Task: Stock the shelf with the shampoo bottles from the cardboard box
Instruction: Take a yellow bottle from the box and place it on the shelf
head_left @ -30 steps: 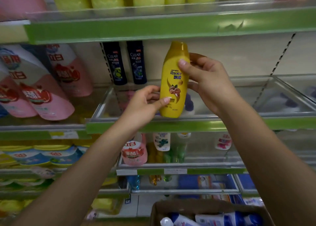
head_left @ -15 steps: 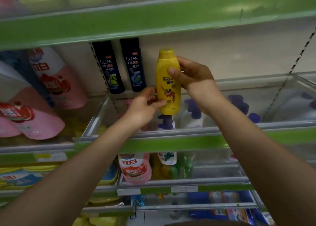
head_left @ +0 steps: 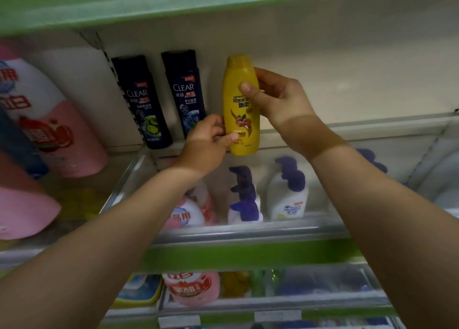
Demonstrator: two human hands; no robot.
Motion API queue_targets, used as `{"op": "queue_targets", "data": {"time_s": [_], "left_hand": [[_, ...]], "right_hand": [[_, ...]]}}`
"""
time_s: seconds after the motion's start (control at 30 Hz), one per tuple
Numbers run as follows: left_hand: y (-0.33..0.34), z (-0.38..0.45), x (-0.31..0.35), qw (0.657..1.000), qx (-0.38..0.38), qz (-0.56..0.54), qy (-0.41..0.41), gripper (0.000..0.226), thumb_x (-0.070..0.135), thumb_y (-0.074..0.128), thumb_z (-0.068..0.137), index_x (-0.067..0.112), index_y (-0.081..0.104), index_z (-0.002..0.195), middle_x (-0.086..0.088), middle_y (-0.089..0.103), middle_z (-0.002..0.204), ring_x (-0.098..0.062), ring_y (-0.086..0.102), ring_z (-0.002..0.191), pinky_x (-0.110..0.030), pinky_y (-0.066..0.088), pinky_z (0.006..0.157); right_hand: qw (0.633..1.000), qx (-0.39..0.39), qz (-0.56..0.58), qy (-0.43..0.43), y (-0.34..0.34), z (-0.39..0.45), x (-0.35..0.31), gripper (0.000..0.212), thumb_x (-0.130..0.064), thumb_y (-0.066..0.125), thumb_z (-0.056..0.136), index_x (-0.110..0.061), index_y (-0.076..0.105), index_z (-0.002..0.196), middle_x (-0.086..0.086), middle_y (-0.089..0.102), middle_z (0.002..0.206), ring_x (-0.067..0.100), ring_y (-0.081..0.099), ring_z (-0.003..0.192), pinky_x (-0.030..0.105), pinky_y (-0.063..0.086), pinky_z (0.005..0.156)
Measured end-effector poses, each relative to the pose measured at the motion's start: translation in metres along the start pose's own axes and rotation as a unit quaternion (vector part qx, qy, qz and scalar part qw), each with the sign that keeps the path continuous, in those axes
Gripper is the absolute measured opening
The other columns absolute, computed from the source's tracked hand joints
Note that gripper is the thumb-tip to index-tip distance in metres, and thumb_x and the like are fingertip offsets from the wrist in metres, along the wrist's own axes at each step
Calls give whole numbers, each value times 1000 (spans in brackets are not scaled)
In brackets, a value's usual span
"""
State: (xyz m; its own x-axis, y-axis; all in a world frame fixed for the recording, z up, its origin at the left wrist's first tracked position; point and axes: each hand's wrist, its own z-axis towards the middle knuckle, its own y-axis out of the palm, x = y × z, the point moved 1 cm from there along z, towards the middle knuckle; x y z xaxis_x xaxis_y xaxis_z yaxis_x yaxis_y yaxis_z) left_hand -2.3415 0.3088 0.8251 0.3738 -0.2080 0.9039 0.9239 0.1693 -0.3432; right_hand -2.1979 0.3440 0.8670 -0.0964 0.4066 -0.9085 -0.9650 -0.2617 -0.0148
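A yellow Rejoice shampoo bottle (head_left: 240,119) stands upright at the back of the shelf (head_left: 347,127), just right of two dark Clear bottles (head_left: 141,102). My right hand (head_left: 278,97) grips its upper part, thumb across the label. My left hand (head_left: 211,139) pinches its lower left edge. The bottle's base is at the shelf's back ledge; I cannot tell whether it rests on it. The cardboard box is out of view.
Large pink and white refill pouches (head_left: 49,119) fill the shelf to the left. White pump bottles with purple tops (head_left: 286,192) show through the clear shelf below. A green-edged shelf (head_left: 124,8) hangs close overhead. The shelf right of the yellow bottle is bare.
Both hands have carried the yellow bottle deeper toward the shelf's back wall, beside the Clear bottles. The camera has tilted up, and the cardboard box has dropped out of view.
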Motion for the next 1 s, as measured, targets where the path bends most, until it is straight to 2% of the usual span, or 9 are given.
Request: {"op": "queue_targets", "data": {"time_s": [0.17, 0.27, 0.33, 0.4, 0.5, 0.6, 0.7, 0.77, 1.0], "left_hand": [[4, 21, -5, 999, 35, 35, -4, 21, 6, 60, 89, 9, 54, 109, -5, 63, 97, -18, 62, 91, -29, 50, 85], [9, 29, -6, 997, 54, 57, -12, 26, 7, 61, 89, 4, 58, 114, -2, 62, 97, -20, 62, 94, -29, 49, 87], [13, 32, -6, 995, 79, 67, -13, 27, 8, 60, 89, 4, 60, 116, -1, 61, 96, -18, 60, 93, -30, 48, 89], [17, 33, -5, 992, 103, 69, -18, 28, 8, 59, 90, 4, 60, 118, -2, 61, 97, -16, 57, 91, -29, 47, 89], [20, 34, -4, 989, 124, 73, -17, 29, 10, 58, 91, 6, 60, 120, -3, 62, 101, -13, 54, 90, -23, 43, 84], [21, 37, -7, 987, 142, 69, -38, 29, 8, 58, 91, 6, 62, 119, 2, 57, 96, -12, 53, 90, -20, 40, 82], [19, 39, -16, 982, 171, 44, -67, 25, 2, 57, 90, 0, 64, 113, -7, 67, 103, -21, 62, 98, -32, 47, 96], [18, 39, -19, 979, 182, 21, -88, 22, 2, 58, 89, 0, 66, 109, -16, 69, 103, -29, 64, 98, -41, 50, 96], [21, 36, -14, 979, 175, 60, -84, 19, 4, 59, 89, 1, 68, 105, -13, 70, 101, -26, 64, 94, -36, 50, 93]], "right_hand": [[1000, 16, -7, -5, -1, 19, 12, 32, -16, 64, 92, -10, 62, 123, 18, 67, 116, 28, 67, 104, 38, 56, 91], [998, 50, -39, -22, 0, 26, 15, 30, -17, 67, 90, -12, 65, 120, 17, 60, 120, 16, 65, 97, 26, 56, 87], [996, 69, -44, -30, 0, 29, 16, 30, -16, 68, 89, -12, 66, 119, 14, 59, 113, 7, 62, 88, 18, 54, 80], [996, 83, -27, -29, 1, 31, 18, 31, -13, 69, 88, -10, 66, 119, 14, 59, 110, 6, 62, 86, 15, 53, 77], [995, 99, -7, -23, 1, 35, 21, 36, -14, 72, 85, -5, 66, 120, 15, 63, 113, 10, 66, 91, 17, 54, 77], [993, 115, 4, -17, 1, 39, 25, 40, -15, 75, 82, -5, 67, 121, 12, 66, 113, 16, 68, 97, 21, 55, 81], [992, 126, 17, -15, 2, 40, 29, 42, -14, 77, 80, -5, 67, 120, 12, 69, 111, 20, 69, 99, 27, 57, 85], [991, 133, 23, -16, 3, 40, 30, 42, -13, 78, 79, -4, 68, 119, 12, 72, 106, 21, 70, 97, 29, 57, 86], [985, 169, -8, -20, 3, 39, 28, 34, -16, 84, 73, -9, 73, 104, 8, 75, 94, 21, 72, 90, 37, 59, 84]]}}
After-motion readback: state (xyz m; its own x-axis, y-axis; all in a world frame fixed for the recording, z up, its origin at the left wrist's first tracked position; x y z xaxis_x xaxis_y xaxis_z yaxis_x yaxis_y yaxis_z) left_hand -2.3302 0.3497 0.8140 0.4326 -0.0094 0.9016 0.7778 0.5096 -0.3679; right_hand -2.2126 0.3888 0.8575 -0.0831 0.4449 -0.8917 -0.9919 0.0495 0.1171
